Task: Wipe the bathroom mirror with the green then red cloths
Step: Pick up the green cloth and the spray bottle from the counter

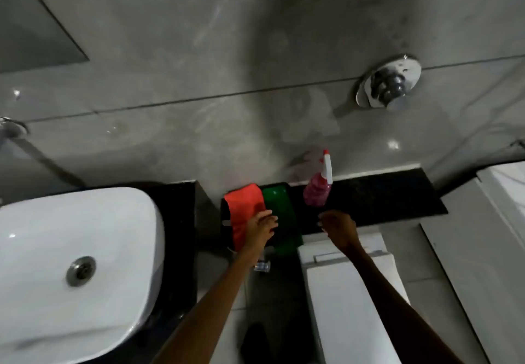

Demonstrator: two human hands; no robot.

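At the far left sits a smooth white basin (76, 272), rounded, with a metal drain. On the glossy black stone ledge (383, 196) lies the red cloth (244, 210), soft and folded, and just beside it the green cloth (281, 216); both are long rectangles that point away from the wall and hang over the ledge front. The left hand (261, 228) rests with spread fingers where the two cloths meet, gripping neither. A pink spray bottle (318, 187) stands near, nozzle up. The right hand (338, 226) hovers loosely curled, holding nothing, above the white toilet (349, 292).
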